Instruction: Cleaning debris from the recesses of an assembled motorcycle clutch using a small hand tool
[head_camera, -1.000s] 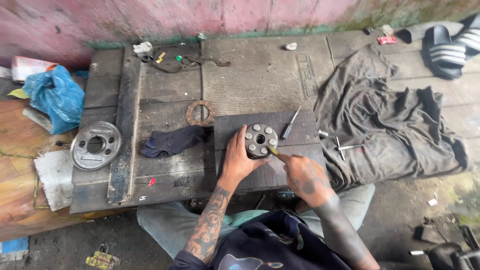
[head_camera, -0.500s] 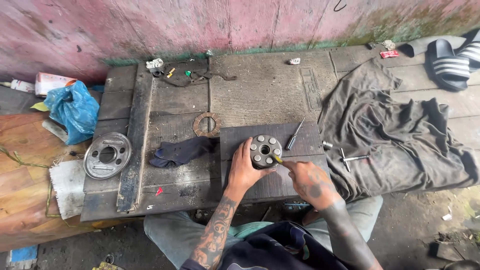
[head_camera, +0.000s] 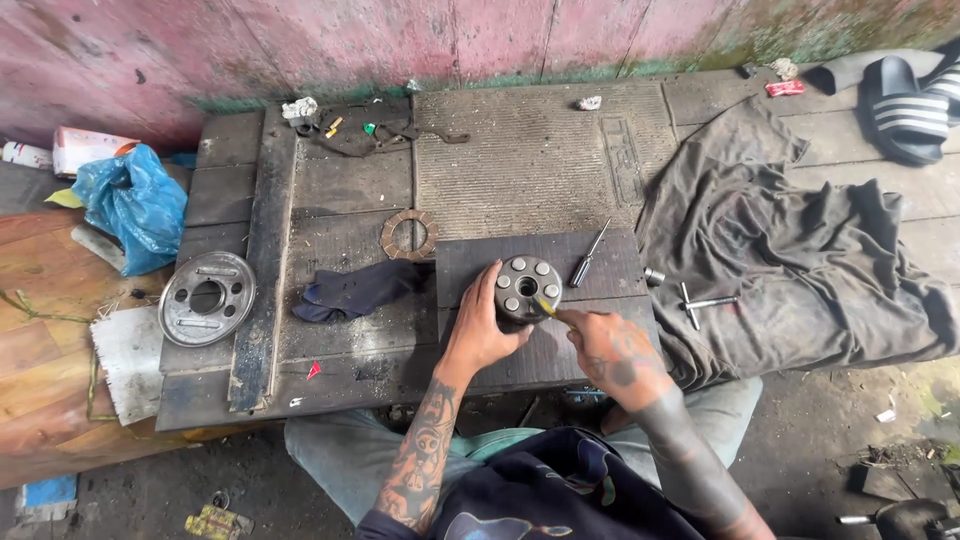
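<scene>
The left hand (head_camera: 485, 335) cups the near-left side of a round, dull grey metal hub (head_camera: 527, 289) studded with pale cylinders, its fingers curled against the rim. The right hand (head_camera: 608, 345), just right of the hub, is closed around a thin yellow-tipped tool (head_camera: 548, 308) whose point touches the hub's edge. The hub sits on a dark flat board (head_camera: 620, 268) laid on the rough, weathered plank surface (head_camera: 330, 195). Right of the hub lies a slim screwdriver (head_camera: 588, 257); left of it a crumpled dark cloth (head_camera: 355, 290); beyond it a rusty, toothed ring (head_camera: 409, 235).
</scene>
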